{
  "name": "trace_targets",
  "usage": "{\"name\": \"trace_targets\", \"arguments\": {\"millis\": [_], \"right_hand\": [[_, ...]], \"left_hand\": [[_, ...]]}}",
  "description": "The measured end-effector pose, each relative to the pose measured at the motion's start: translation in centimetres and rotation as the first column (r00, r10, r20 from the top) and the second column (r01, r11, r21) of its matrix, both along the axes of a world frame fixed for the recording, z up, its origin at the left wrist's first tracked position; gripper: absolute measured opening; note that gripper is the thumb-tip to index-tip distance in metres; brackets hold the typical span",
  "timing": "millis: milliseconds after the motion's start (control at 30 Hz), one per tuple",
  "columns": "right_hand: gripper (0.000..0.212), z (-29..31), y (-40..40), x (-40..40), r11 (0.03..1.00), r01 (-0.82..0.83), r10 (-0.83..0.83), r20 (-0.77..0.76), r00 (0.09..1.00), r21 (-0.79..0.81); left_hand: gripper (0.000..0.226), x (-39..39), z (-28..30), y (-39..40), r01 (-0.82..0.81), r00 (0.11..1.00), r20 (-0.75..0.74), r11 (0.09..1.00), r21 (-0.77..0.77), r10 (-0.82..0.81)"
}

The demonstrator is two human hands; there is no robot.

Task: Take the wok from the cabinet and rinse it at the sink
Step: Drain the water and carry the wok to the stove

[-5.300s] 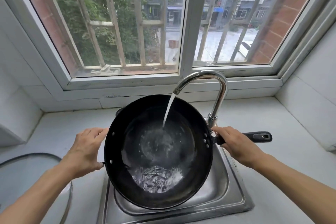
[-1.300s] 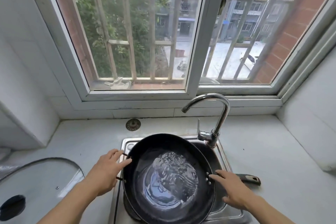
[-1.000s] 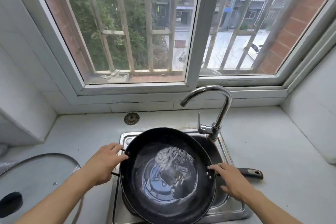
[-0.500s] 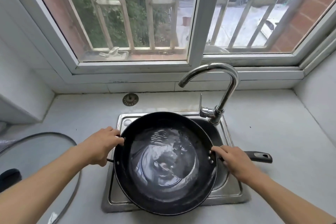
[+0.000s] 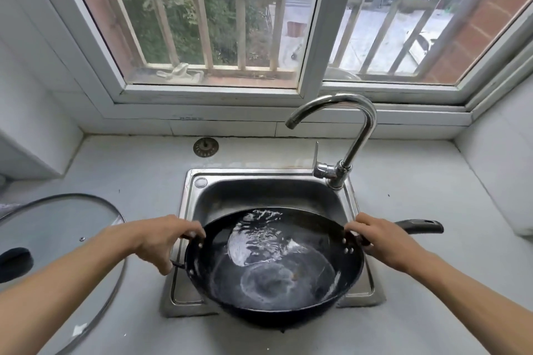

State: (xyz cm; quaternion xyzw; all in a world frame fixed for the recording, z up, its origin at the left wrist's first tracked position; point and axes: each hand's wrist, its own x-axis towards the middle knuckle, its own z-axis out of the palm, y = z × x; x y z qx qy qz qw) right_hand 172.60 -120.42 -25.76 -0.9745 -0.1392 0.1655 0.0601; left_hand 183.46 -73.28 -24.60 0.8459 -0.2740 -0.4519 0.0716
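I see the wok (image 5: 274, 265) held over the near half of the sink (image 5: 259, 190), tipped so its far rim sits lower, with water pooled and rippling toward that far side. My left hand (image 5: 164, 239) is curled round the small loop handle on the wok's left side; the handle itself is mostly hidden under the fingers, only a dark stub showing below the palm. My right hand (image 5: 380, 242) is wrapped round the base of the long handle (image 5: 418, 226), whose black end sticks out to the right over the worktop (image 5: 418, 187). The wok's underside and the near edge of the sink are hidden behind the wok's body. The tap (image 5: 343, 135) arches over the far right corner of the sink, no water coming from its spout. On the left, a glass lid (image 5: 63, 242) lies on the worktop, cut off by the picture's edge, its dark knob (image 5: 14, 264) partly cropped. A small round metal disc (image 5: 205, 147) lies on the worktop beyond the sink; I cannot make out what it is.
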Motion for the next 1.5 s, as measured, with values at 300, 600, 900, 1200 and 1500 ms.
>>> {"name": "trace_targets", "arguments": {"millis": [300,600,900,1200,1500], "right_hand": [[0.040,1.9,-0.1,0.5,0.996,0.038,-0.037,-0.017,0.999,0.075],[0.043,2.5,-1.0,0.3,0.994,0.014,-0.002,-0.120,0.993,0.105],[0.043,4.1,-1.2,0.7,0.995,0.040,-0.034,-0.070,0.997,0.093],[0.037,4.9,-1.2,0.7,0.984,0.018,0.007,-0.141,0.990,0.175],[0.044,5.1,-0.7,0.6,0.989,0.058,-0.052,-0.047,0.998,0.135]], "left_hand": [[0.078,0.1,1.1,0.7,-0.059,0.998,0.026,0.998,-0.030,0.060],[0.054,0.3,2.5,0.2,-0.079,0.984,-0.166,0.994,-0.080,0.065],[0.070,0.6,3.2,0.1,-0.084,0.996,-0.020,0.991,-0.106,0.083],[0.043,0.5,4.3,0.8,-0.174,0.940,-0.321,0.972,-0.157,0.116],[0.066,0.2,4.7,0.7,-0.108,0.994,0.020,0.984,-0.140,0.112]]}}
